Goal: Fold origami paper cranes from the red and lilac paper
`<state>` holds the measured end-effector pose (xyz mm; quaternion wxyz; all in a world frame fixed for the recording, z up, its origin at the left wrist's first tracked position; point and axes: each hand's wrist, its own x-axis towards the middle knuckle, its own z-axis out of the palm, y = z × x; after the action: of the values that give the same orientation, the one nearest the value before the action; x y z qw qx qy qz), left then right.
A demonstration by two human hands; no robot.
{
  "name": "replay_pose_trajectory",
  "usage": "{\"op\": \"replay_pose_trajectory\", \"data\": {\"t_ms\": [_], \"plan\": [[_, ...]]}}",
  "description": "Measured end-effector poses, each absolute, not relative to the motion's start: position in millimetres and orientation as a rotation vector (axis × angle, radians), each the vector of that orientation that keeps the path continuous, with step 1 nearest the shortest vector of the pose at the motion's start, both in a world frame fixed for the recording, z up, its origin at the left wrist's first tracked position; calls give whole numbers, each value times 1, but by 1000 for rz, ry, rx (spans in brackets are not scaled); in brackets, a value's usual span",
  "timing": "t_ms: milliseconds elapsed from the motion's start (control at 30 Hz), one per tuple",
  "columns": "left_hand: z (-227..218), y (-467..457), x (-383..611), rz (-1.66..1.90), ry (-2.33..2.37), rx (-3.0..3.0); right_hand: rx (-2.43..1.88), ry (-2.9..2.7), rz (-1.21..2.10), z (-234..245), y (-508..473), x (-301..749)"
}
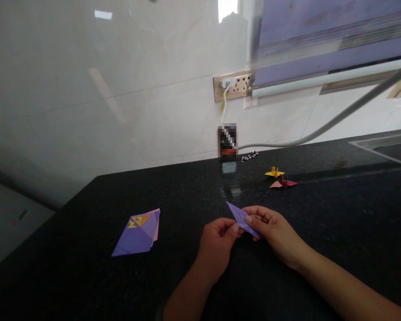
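A narrow folded piece of purple paper point(238, 214) is held between both hands just above the black counter point(321, 214). My left hand point(218, 240) pinches its near edge with thumb and curled fingers. My right hand point(274, 229) grips the paper's right side, fingers wrapped over it. The pointed tip sticks up and to the left.
A stack of purple and pink paper sheets point(138, 232) lies to the left. A yellow origami crane point(274, 172) and a red one point(284, 183) sit farther back. A small dark device point(227, 141) stands against the wall under a socket strip point(232, 84), with a cable running right.
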<state>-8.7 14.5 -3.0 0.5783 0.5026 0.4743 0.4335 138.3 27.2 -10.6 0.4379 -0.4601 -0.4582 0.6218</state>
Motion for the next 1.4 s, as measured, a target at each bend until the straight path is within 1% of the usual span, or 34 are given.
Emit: {"op": "replay_pose_trajectory", "data": {"t_ms": [300,733,1033,1133,1267,1400], "plan": [[-2,14,-7,1017,1108,1172,-1077,-1098,1619,-13,28,139],[-2,15,-7,1005,1105,1156,-1090,-1093,1610,-13,28,139],[-2,14,-7,995,1086,1123,-1156,-1157,1532,-12,26,138],[0,14,-7,955,1090,1039,-1162,-1263,1368,-14,26,138],[-2,14,-8,899,1053,898,-1190,-1640,897,-14,24,141],[-4,13,-7,955,968,809,-1092,-1957,453,-11,21,143]]}}
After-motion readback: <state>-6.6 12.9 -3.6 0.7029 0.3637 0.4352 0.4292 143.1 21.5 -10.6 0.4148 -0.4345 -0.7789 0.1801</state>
